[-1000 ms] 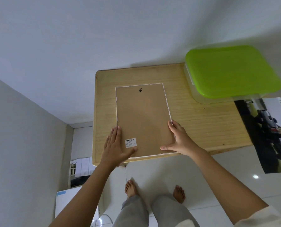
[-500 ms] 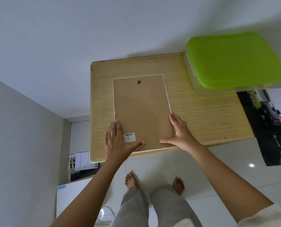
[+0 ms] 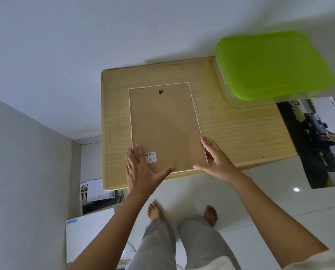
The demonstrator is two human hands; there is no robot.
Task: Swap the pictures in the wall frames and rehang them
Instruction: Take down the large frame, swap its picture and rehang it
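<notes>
Standing barefoot on pale floor tiles, in grey trousers, both arms reaching forward over the near edge of a wooden worktop (image 3: 231, 129). Left hand (image 3: 141, 170) laid flat with straight, spread fingers on the near left corner of a picture frame (image 3: 164, 125), gripping nothing, thumb stretched along the near edge just beside a barcode label (image 3: 150, 157). Right hand (image 3: 215, 160) also released, bracketing the near right corner with forefinger along the side and thumb along the near edge; no pinch to be seen. Frame lying face down on the worktop, brown backing board up, thin white rim showing around it, small dark hanger (image 3: 160, 91) at the far end. To the left on the floor, some papers (image 3: 98, 191) and a white board (image 3: 86, 232). Off the right end of the worktop, a loose car print (image 3: 322, 141), unclear whether resting on the worktop or on the floor. Farther back, touching the wall, a clear box with a green lid (image 3: 270, 69). By the look of things, midway through the job: one frame down from the wall and turned over, backing in place, a print lying out; impossible to tell which picture sits inside. Yet to come, on this evidence, finishing the swap and rehanging; no second frame in sight
</notes>
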